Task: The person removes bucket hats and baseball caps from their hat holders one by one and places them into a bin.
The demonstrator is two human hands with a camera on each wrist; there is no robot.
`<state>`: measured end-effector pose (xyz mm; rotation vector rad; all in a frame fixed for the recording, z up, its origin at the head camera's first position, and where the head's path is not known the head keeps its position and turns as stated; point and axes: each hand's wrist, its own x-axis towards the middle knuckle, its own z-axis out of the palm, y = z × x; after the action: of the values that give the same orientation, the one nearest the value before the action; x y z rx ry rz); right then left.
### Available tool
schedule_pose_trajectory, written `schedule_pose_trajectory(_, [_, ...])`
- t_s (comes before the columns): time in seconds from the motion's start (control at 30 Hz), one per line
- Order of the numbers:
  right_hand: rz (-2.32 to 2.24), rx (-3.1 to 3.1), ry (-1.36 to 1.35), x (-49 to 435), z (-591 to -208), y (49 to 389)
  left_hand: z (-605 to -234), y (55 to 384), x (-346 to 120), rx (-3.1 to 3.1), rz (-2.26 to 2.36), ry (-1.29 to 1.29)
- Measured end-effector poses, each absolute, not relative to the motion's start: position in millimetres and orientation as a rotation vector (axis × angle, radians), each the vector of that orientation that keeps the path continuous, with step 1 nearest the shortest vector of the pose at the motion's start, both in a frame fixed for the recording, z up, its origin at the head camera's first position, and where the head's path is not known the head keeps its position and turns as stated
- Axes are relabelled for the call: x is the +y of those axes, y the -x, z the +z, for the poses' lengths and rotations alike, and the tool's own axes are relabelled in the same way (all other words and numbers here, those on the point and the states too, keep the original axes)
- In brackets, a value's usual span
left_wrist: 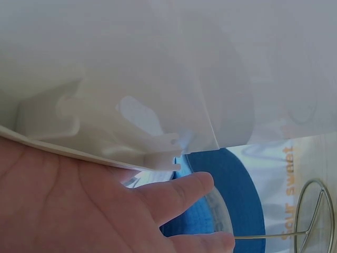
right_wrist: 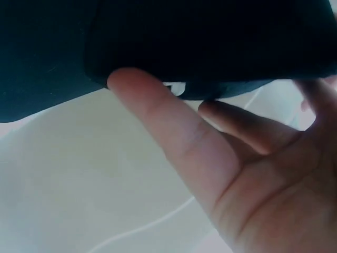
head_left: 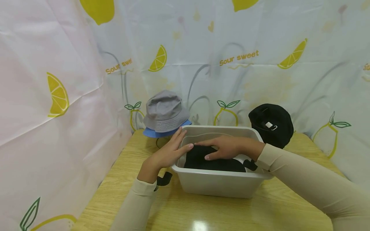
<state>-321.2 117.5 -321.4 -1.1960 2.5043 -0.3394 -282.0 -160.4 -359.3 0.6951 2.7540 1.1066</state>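
Note:
A pale grey plastic bin (head_left: 214, 183) stands on the table, holding a black cloth item (head_left: 214, 163) that looks like a hat laid flat. The same black cloth (right_wrist: 210, 42) fills the top of the right wrist view, a small white tag at its edge. My right hand (head_left: 228, 147) reaches over the bin's right side and rests on the cloth, index finger stretched out and thumb at the cloth's edge. My left hand (head_left: 167, 154) lies against the bin's left rim, its fingers straight and the palm along the outer wall.
Behind the bin's left corner, a grey bucket hat (head_left: 164, 109) sits over a blue hat (head_left: 151, 132) on a wire stand (left_wrist: 316, 211). A black hat (head_left: 280, 128) with a white label is at the back right. Lemon-printed curtain (head_left: 185, 48) surrounds the wooden table (head_left: 112, 192).

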Motion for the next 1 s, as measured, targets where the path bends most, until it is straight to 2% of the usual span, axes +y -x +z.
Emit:
schedule_pose_trajectory(0.47, [-0.395, 2.173, 1.168, 114, -322, 336, -359, 282, -162, 2.749, 1.117, -0.706])
schedule_pose_trajectory(1.0, [-0.168, 2.283, 1.282, 97, -336, 344, -357, 281, -161, 2.748, 1.118, -0.699])
